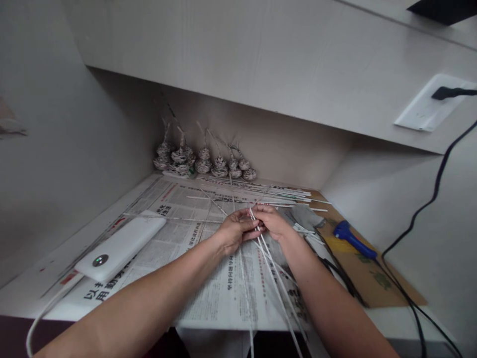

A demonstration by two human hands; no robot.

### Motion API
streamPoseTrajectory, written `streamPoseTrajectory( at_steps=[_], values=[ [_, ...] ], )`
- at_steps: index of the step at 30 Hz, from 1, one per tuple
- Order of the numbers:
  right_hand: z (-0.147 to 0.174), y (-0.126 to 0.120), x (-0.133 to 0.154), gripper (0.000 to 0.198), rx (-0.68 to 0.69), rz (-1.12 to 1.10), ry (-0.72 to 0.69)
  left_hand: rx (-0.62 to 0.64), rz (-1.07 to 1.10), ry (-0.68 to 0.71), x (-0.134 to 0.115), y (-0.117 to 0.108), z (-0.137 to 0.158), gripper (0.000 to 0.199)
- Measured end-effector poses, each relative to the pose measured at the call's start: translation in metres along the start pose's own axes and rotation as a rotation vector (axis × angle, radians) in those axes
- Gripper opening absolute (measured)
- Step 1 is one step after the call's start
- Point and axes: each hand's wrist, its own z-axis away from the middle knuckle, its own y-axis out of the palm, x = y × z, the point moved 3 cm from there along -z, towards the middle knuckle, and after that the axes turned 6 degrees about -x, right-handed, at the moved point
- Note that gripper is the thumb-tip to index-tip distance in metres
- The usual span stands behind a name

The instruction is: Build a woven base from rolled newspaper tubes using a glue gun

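My left hand (235, 231) and my right hand (271, 221) meet over the newspaper (208, 298), fingers pinched round several thin rolled-paper strips (274, 278). The strips fan out from between my fingers. Some run down toward me past the table's front edge, while others reach left and away across the sheet. Where they cross, my fingers hide most of the join. Behind my hands lies a spread of loose paper strips (257, 189).
Several woven gourd shapes (219, 166) line the back wall. At left is a white power bank (126, 243) with a cable. On the right, a blue glue gun (354, 241) rests on cardboard (387, 283), near a grey cloth (305, 217). A black cord hangs from the wall socket (428, 104).
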Motion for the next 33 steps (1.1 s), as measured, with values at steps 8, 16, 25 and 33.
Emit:
streamPoseTrajectory(
  at_steps=[8,16,25,33],
  values=[
    [-0.002,0.006,-0.003,0.035,-0.094,0.019,-0.075,0.004,0.048,0.002,0.001,0.002,0.002,0.037],
    [-0.001,-0.003,0.001,0.038,0.081,0.142,-0.098,-0.010,0.019,0.044,0.003,0.002,0.000,0.034],
    [-0.008,-0.004,-0.007,0.032,-0.003,0.242,-0.245,-0.031,0.024,0.057,0.002,0.001,-0.001,0.030],
    [-0.010,-0.002,-0.008,0.040,-0.165,0.204,-0.285,-0.064,-0.003,0.069,-0.002,0.003,0.003,0.031]
  ],
)
